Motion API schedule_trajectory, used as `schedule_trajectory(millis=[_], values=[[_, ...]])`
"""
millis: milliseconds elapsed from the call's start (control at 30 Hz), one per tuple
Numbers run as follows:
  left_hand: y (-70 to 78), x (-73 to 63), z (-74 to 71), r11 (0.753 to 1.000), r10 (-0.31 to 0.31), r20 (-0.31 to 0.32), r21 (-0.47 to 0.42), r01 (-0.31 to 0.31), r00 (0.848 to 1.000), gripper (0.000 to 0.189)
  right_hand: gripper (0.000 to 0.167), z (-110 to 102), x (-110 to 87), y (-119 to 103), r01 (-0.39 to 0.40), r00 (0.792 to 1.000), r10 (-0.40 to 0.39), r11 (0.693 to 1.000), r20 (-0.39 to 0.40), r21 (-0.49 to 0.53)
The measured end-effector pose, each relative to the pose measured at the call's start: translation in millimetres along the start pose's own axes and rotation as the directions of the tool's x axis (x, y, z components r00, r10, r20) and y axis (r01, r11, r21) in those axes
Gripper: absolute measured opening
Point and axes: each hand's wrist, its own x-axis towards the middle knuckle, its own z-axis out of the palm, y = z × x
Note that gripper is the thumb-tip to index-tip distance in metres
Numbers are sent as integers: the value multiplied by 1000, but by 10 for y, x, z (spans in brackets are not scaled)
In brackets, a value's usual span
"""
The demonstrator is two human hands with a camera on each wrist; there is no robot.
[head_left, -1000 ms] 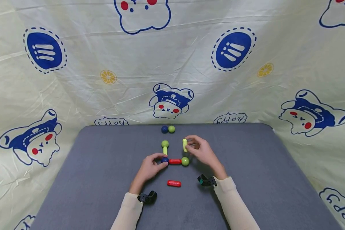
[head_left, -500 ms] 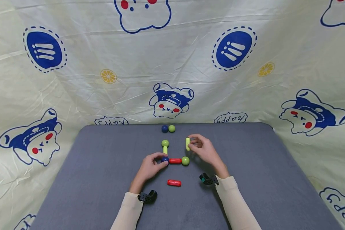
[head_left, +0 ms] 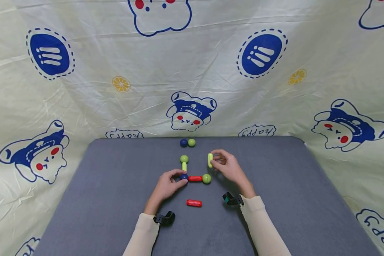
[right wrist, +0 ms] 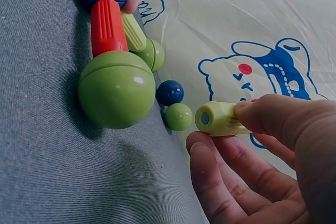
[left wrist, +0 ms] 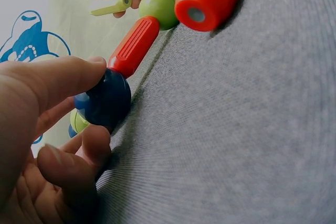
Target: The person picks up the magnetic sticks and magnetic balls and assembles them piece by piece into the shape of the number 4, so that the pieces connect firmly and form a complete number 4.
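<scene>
My left hand (head_left: 166, 184) pinches a dark blue ball (left wrist: 107, 99) resting on the grey table. From that ball a red magnetic rod (head_left: 195, 179) runs right to a green ball (right wrist: 116, 90). A yellow-green rod (head_left: 184, 166) leads away from it to another green ball (head_left: 184, 159); together they form an L. Above the table, right of the L, my right hand (head_left: 228, 167) holds a loose yellow-green magnetic rod (right wrist: 220, 119) between thumb and fingers. Its end shows a round metal disc in the right wrist view. The held rod touches no ball.
A loose red rod (head_left: 194, 203) lies on the table (head_left: 115, 213) nearer the person, between the forearms. Toward the far edge a blue ball (head_left: 184, 143) and a green ball (head_left: 191, 142) sit side by side. A printed curtain (head_left: 211, 71) hangs behind.
My right hand has shifted slightly to the right with the yellow-green rod still in its fingers. The left hand and the L stay in place.
</scene>
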Motion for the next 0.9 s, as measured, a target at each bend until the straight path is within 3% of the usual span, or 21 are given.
schedule_trajectory(millis=[800,900], values=[[2,-3,2,1000,21,-3,-9,-21,1000,28,37,42,3,114,-83,996,83,995,13,45],[-1,-4,3,1000,22,-3,-13,-22,1000,28,38,43,-10,49,-91,996,90,994,19,55]])
